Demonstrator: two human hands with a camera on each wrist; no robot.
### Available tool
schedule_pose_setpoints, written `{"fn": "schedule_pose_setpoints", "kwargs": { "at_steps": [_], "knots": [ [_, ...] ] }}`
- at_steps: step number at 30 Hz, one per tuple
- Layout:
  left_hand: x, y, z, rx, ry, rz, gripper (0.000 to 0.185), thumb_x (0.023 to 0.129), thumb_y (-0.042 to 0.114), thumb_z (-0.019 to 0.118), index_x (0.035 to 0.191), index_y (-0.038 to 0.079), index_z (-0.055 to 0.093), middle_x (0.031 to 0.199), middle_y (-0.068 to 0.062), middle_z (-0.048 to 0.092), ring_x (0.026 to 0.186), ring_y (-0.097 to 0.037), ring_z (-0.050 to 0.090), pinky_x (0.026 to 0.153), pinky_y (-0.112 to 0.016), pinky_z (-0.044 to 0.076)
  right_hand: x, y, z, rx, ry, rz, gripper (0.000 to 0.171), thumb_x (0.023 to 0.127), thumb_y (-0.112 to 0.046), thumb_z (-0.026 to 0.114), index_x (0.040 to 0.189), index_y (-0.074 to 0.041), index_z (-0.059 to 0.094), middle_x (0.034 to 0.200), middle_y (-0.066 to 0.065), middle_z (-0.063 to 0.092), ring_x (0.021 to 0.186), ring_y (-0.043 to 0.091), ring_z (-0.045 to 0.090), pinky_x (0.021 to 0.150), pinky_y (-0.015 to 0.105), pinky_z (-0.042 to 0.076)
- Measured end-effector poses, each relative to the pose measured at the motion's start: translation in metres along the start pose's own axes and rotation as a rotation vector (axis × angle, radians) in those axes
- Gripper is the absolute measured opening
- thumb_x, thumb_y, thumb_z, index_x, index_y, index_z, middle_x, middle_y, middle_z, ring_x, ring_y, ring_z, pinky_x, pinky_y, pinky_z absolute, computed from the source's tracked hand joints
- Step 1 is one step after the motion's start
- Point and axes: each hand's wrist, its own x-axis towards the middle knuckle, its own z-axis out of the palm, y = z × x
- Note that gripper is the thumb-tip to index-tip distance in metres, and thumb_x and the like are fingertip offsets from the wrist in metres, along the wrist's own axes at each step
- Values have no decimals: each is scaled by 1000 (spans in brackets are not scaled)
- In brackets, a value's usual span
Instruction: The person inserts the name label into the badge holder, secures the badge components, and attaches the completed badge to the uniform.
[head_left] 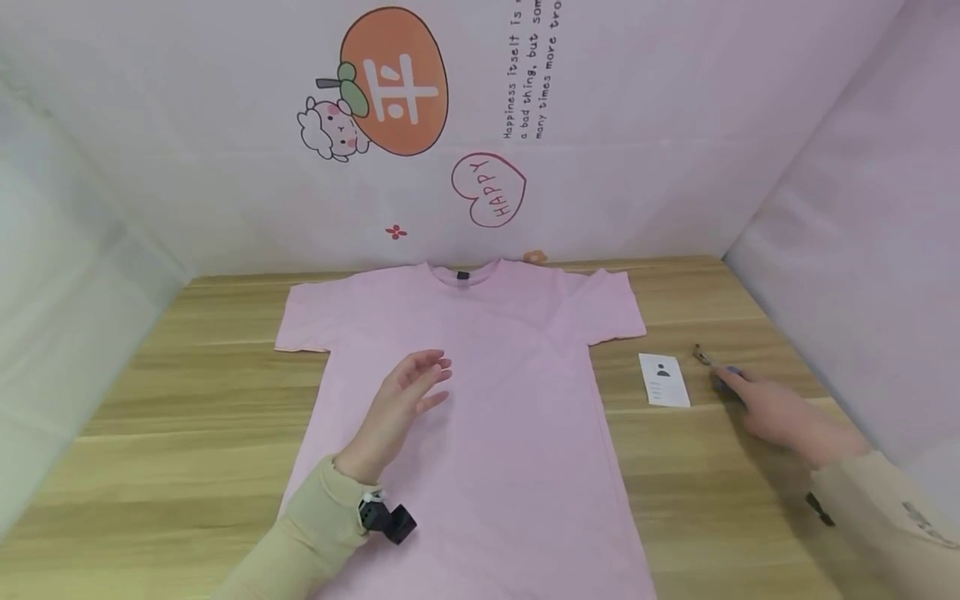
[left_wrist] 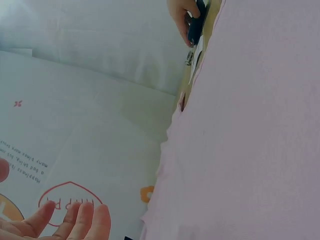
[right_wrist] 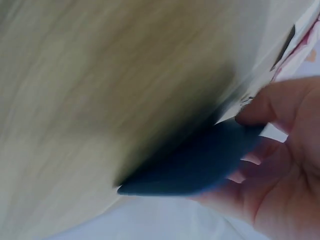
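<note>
A wooden table [head_left: 172, 400] walled on three sides carries a spread pink shirt [head_left: 487, 400], bare wood on either side of it. The left hand [head_left: 401, 404] hovers relaxed, fingers loose, above the shirt's chest. The right hand [head_left: 776, 408] grips a dark blue tool [right_wrist: 200, 160] just beside a paper tag [head_left: 663, 380], near the right wall.

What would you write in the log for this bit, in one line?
left hand: open above pink T-shirt | right hand: grips dark blue tool on table | white tag: beside shirt
</note>
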Motion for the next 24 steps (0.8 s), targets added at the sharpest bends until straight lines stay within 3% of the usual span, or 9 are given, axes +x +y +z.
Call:
{"fn": "schedule_pose_setpoints", "kwargs": {
  "at_steps": [7,12,17,24],
  "knots": [
    [-1,1,0,8,11,8,38,99,11,41,133,-6,39,136,-29,41,129,-38,42,107,-48,39,-7,-2,0,-62,84,-19,57,76,16,47,131,14,33,108,42,55,84,50,60,70,56,51],
    [-1,3,2,10,8,8,38,99,10,41,132,-8,39,136,-29,41,129,-39,42,107,-48,38,-12,-9,-4,-137,141,-44,56,79,14,48,133,11,35,116,39,53,93,53,57,76,59,49],
    [0,2,4,0,-1,15,38,98,10,41,132,-8,39,136,-29,41,129,-41,41,107,-48,38,-12,-18,-11,-190,302,-121,66,70,17,58,132,5,38,112,33,58,88,51,59,61,56,51],
    [2,2,9,5,0,19,39,98,10,42,131,-9,39,135,-28,43,127,-38,44,107,-48,38,2,-48,-19,-262,602,-325,62,67,20,59,124,-2,49,114,20,61,88,43,62,62,58,50]
  ]
}}
